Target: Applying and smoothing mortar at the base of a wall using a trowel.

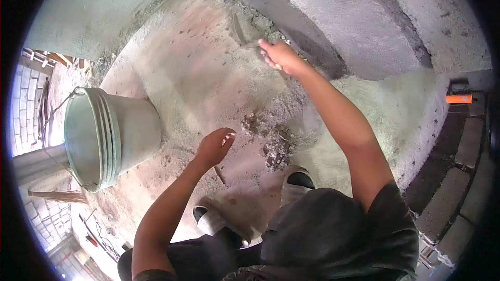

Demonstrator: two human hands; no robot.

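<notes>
Head view: a trowel (239,28) sits in the closed grip of the right hand (281,57), its blade just beyond, leftward; the left hand (212,148), near rubble (277,148), curls loosely, its hold impossible to tell.

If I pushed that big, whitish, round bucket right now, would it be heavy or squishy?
The big, whitish, plastic-looking bucket is probably light for its size, since no load shows in its open mouth. Its ribbed rim suggests it would feel stiff, not squishy. With round walls, it might roll when on its side.
</notes>
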